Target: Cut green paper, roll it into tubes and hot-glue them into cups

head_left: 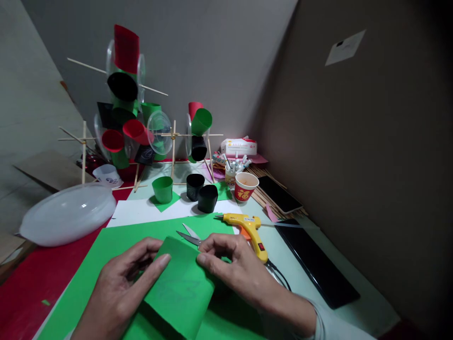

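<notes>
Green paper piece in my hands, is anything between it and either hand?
Nothing visible. The left hand and right hand both grip the green paper piece directly. The scissors' blades show just beyond its upper edge, beside the right fingertips, not between.

Paper (180, 288) between 2 hands (118, 283) | scissors (190, 239) behind it | glue gun (247, 224) right | phone (280, 194) on sticks (261, 192)

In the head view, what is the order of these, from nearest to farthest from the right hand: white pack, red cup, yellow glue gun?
1. Yellow glue gun: just beyond the right hand, toward its right.
2. Red cup: farther forward, behind the gun.
3. White pack: farthest back.
</notes>
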Action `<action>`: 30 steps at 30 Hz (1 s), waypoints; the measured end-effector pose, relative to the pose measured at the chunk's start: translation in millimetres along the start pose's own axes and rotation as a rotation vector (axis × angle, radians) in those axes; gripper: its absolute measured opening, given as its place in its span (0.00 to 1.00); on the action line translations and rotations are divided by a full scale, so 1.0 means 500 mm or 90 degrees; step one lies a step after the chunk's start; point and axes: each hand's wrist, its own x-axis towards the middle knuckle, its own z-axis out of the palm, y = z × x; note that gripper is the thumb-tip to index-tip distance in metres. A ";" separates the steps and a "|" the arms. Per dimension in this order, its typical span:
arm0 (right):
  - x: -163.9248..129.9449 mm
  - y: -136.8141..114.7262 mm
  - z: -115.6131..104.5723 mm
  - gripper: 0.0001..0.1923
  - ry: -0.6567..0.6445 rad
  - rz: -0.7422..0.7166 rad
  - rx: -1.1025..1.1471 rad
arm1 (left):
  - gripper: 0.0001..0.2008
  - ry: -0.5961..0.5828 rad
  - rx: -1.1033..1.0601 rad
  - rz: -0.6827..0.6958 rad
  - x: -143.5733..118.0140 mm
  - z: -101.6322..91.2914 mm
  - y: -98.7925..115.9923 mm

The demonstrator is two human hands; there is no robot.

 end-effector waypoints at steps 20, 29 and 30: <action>0.004 0.006 0.007 0.13 0.124 -0.002 0.043 | 0.23 0.052 0.061 0.004 -0.008 0.014 -0.004; -0.002 0.002 0.011 0.09 0.122 0.012 0.010 | 0.14 0.017 0.059 -0.024 -0.001 0.016 -0.005; -0.004 0.001 0.012 0.09 0.120 0.014 0.004 | 0.15 0.002 0.062 -0.025 -0.001 0.015 -0.003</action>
